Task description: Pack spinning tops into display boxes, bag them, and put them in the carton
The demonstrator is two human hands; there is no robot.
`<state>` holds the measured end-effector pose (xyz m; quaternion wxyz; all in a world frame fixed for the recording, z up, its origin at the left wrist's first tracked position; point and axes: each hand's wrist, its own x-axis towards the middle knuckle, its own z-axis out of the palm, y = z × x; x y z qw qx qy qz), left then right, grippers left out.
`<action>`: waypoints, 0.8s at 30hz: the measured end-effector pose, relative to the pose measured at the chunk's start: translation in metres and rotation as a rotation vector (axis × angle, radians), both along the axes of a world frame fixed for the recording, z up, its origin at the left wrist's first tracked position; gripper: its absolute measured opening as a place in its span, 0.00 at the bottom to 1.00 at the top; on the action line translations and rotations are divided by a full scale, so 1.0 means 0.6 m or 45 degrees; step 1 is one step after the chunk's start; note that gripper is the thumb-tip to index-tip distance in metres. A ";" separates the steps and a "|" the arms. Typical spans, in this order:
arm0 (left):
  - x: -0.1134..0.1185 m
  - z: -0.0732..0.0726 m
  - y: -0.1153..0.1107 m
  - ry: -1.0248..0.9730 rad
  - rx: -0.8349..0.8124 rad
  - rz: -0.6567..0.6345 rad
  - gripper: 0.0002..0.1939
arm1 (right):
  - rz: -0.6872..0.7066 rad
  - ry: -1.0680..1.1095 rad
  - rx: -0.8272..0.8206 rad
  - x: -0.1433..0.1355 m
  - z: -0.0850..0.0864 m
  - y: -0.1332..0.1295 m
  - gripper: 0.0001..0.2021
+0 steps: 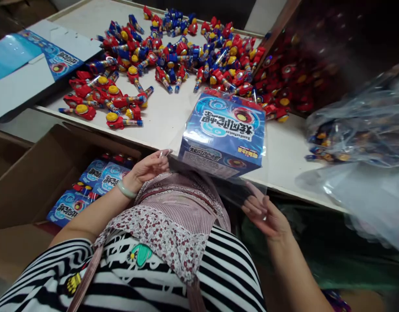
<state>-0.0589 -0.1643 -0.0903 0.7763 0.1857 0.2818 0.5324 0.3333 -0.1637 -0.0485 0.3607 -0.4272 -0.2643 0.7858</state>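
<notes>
A blue printed toy box (224, 132) sits near the table's front edge, inside a clear plastic bag (230, 194). The bag's loose open end hangs over the edge towards me. My left hand (153, 167) pinches the bag's left corner between thumb and fingers. At the opposite side, my right hand (264, 212) has its fingers curled on the bag's right edge. Neither hand touches the box itself. Behind the box lie many red and blue toys (183, 52) with yellow round parts, spread across the table.
On the white table (157, 115), an opened-out printed carton (30, 65) lies at the left. Below it, a cardboard box (27, 173) holds several blue boxes (67, 207) and loose toys. Plastic bags (362, 125) with toys inside crowd the right, beside a dark bin of red toys (287, 78).
</notes>
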 end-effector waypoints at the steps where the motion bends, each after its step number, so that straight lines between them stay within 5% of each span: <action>1: -0.001 0.000 -0.002 0.001 0.027 0.003 0.27 | -0.002 0.001 0.041 0.002 -0.002 -0.001 0.30; 7: -0.009 -0.020 0.000 0.057 0.094 -0.068 0.37 | -0.022 0.037 0.219 0.005 -0.043 -0.001 0.42; 15: -0.040 -0.041 0.039 0.188 0.144 -0.105 0.40 | 0.143 -0.127 0.396 0.020 -0.074 0.032 0.38; 20: -0.084 -0.031 0.074 0.835 0.244 -0.010 0.17 | 0.208 -0.781 0.644 0.039 -0.084 0.077 0.13; 24: -0.096 -0.009 0.109 1.292 0.302 -0.056 0.11 | 0.183 -1.174 0.904 0.045 -0.086 0.112 0.13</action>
